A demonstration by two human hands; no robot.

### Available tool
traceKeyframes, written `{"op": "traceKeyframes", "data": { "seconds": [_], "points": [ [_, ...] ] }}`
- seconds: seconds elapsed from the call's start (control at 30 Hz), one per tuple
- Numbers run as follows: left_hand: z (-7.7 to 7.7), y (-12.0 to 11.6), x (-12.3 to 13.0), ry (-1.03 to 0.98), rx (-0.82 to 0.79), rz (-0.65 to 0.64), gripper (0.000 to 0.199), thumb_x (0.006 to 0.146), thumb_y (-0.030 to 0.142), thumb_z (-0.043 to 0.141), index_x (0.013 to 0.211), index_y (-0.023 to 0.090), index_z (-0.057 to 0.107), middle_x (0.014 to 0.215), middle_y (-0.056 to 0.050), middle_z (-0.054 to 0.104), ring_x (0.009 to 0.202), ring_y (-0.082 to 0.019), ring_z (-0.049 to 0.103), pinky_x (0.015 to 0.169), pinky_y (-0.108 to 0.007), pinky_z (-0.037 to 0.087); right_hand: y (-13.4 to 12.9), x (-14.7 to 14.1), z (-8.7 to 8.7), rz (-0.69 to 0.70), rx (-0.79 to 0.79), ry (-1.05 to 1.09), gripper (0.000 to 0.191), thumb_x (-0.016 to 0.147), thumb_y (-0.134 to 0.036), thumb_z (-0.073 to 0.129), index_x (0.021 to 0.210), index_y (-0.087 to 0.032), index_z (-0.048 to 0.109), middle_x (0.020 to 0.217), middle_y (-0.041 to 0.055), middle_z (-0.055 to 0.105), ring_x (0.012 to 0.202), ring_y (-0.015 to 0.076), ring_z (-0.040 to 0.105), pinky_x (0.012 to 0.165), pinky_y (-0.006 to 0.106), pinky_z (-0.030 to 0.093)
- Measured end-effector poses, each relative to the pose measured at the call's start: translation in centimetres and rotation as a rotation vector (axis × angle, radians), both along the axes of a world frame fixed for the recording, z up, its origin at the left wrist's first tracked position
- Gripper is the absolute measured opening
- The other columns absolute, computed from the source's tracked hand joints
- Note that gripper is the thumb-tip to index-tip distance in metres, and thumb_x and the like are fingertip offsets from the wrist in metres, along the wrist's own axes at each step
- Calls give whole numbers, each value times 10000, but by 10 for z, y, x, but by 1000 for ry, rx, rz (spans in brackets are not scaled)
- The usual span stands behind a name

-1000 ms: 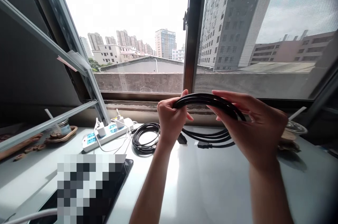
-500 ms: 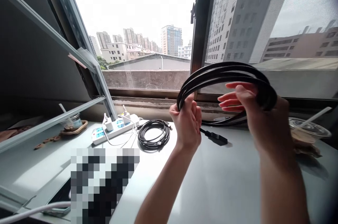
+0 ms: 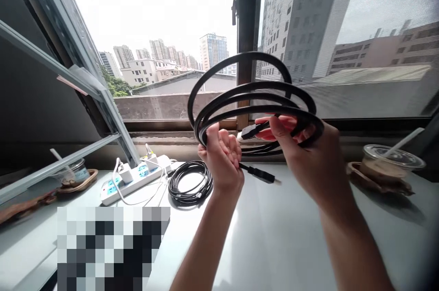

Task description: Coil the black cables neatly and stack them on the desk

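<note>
Above pale smooth tabletop point(image 3: 274, 254): thick black looped cable point(image 3: 260, 109), held up. Left hand point(image 3: 222, 158) clamped, curled round loops; right hand point(image 3: 305, 158) closed on cable behind black rectangular connector point(image 3: 252, 131). Round black cable coil point(image 3: 190, 198) lies near long white power strip point(image 3: 139, 183).

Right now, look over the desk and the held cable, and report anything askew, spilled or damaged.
Only the held black cable looks untidy: its loops spread unevenly, one standing well above the rest, unlike the neater coil on the desk. No spill or damage shows.
</note>
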State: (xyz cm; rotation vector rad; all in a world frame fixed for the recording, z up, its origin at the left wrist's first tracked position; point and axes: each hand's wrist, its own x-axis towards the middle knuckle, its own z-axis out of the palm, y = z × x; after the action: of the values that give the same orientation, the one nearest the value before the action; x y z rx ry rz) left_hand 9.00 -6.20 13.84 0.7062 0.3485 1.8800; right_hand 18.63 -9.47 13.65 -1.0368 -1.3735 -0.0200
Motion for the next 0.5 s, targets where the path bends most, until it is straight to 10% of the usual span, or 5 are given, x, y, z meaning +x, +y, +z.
{"op": "traceKeyframes", "data": {
  "seconds": [0.33, 0.5],
  "points": [
    [-2, 30, 1, 201, 1, 138, 421, 744, 132, 446, 387, 176, 228, 285, 76, 222, 226, -39, 170, 281, -193, 134, 16, 9, 0, 565, -232, 210, 161, 838, -286, 547, 891, -145, 606, 583, -40, 548, 555, 72, 567, 556, 166, 455],
    [-12, 46, 8, 422, -93, -124, 437, 758, 190, 512, 404, 176, 256, 288, 82, 221, 231, -36, 189, 284, -184, 182, 33, 29, -6, 393, -369, 161, 291, 850, -430, 509, 916, -157, 581, 566, -52, 500, 414, 48, 476, 452, 164, 389]
  ]
}}
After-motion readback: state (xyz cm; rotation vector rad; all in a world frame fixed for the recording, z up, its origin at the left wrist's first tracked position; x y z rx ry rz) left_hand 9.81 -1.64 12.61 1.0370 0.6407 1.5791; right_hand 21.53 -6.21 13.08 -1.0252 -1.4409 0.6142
